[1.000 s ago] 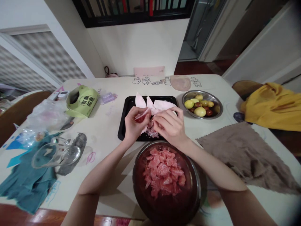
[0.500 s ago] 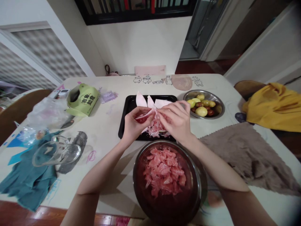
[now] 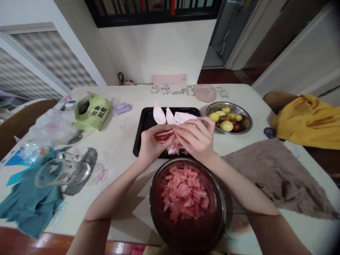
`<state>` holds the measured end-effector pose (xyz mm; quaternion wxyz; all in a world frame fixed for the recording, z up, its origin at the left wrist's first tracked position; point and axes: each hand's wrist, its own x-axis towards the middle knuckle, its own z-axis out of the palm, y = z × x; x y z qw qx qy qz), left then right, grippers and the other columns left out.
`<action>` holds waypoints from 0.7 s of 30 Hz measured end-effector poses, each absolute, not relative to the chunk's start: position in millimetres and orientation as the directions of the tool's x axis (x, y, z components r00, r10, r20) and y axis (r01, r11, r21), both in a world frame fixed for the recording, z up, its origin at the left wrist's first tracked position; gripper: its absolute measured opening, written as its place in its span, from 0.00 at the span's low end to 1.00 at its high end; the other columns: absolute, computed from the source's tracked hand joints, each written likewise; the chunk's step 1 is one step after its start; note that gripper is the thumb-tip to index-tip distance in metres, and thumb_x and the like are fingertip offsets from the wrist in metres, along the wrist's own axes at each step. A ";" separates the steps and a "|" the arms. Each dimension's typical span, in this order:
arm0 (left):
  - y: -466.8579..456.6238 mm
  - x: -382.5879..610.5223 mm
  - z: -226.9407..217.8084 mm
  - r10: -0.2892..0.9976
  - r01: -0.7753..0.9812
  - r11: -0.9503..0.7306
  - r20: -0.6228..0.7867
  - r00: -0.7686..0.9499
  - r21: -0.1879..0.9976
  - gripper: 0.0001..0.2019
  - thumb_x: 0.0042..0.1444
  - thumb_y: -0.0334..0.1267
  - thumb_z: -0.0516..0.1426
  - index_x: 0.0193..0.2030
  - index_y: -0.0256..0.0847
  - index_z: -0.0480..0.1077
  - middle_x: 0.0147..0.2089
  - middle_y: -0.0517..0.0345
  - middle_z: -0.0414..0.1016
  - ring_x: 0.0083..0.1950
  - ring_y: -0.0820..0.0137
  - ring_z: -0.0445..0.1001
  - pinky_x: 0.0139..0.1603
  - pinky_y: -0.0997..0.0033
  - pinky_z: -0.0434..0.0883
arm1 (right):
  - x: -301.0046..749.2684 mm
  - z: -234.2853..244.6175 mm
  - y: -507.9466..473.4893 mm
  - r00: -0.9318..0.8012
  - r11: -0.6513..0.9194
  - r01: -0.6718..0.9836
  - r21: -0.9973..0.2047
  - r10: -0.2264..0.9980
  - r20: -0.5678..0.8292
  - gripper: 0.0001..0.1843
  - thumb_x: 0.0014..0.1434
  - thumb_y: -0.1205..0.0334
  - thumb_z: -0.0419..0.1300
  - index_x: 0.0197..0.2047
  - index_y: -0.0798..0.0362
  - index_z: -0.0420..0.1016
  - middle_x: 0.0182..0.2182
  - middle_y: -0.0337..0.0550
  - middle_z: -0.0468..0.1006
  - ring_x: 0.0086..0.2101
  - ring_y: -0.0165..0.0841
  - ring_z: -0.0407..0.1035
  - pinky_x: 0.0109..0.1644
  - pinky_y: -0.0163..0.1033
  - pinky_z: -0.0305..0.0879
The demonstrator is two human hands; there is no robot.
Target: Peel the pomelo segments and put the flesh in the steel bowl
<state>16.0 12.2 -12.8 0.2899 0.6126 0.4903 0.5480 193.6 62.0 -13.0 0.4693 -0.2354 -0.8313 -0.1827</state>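
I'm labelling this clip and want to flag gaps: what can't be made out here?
All in the head view:
- The fruit segment, pinched between left hand and right hand, is mostly covered by their fingers.
- The black tray's near part is hidden behind both hands.
- The plastic bag's contents are blurred by its crumpled film.
- The yellow cloth is cut off by the right edge.
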 end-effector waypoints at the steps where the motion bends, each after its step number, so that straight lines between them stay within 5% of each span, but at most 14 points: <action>1: 11.9 15.6 -12.8 0.923 0.299 -0.341 0.378 -0.075 0.891 0.12 0.56 0.34 0.67 0.47 0.38 0.80 0.49 0.50 0.85 0.48 0.64 0.85 0.53 0.64 0.84 | 193.7 -13.2 62.4 -0.457 0.823 0.560 0.100 0.206 0.865 0.05 0.67 0.66 0.63 0.45 0.49 0.78 0.39 0.35 0.86 0.41 0.33 0.76 0.56 0.49 0.60; 10: 10.8 12.3 -13.9 0.906 0.469 -0.355 0.422 -0.041 0.809 0.07 0.55 0.34 0.67 0.37 0.41 0.73 0.47 0.52 0.85 0.50 0.61 0.85 0.51 0.63 0.83 | 192.5 -10.0 60.8 -0.558 0.800 0.571 0.183 0.216 0.801 0.04 0.68 0.67 0.61 0.42 0.50 0.77 0.38 0.36 0.85 0.42 0.34 0.75 0.56 0.47 0.61; 21: 6.9 13.2 -14.9 0.874 0.614 -0.401 0.484 0.036 0.680 0.05 0.58 0.31 0.64 0.40 0.41 0.74 0.46 0.50 0.84 0.47 0.63 0.84 0.51 0.60 0.81 | 188.1 -12.8 56.0 -0.591 0.798 0.567 0.202 0.224 0.775 0.09 0.71 0.69 0.56 0.38 0.51 0.75 0.35 0.38 0.84 0.39 0.33 0.73 0.52 0.46 0.59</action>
